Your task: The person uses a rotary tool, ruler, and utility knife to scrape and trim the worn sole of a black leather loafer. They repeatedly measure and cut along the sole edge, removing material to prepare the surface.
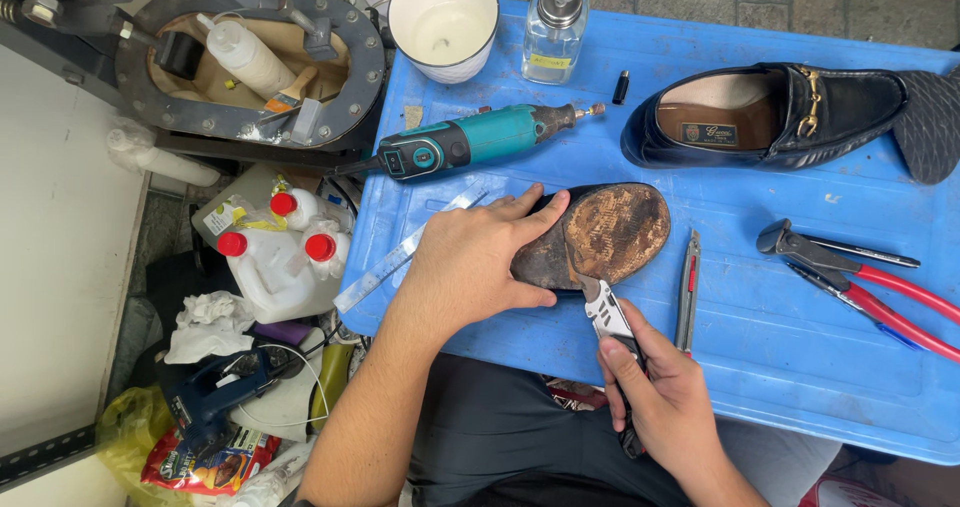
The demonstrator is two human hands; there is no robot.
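Desk: While pinned sole-up near the front edge of the blue table [800, 367], was cut where?

Photographer: At the narrow end of the worn shoe [610, 232], right where the utility knife [605, 312] blade met the rim of the sole. Held down by the left hand [480, 257], laid flat, fingers pressed together across the upper, thumb stretched apart toward the blade. Gripped by the right hand [665, 407], fingers curled tight round the knife handle, thumb on top.

Desk: Judged sound, as technique?

Photographer: Mostly. Looked best done with a shallow blade angle, short strokes and firm downward pressure from the flat palm. Risked a slip toward the left thumb, so close to the edge.

Desk: Noted any labels?

Photographer: Spotted a small yellow rectangular label [548, 62] low on the clear glass bottle [553, 27] at the table's far edge. Saw a dark rectangular label [708, 134] inside the black loafer [770, 117], far right. Caught yellowish tags on the white jugs [275, 262] with red caps, left of the table, and a red-and-yellow packet [210, 462] at lower left.
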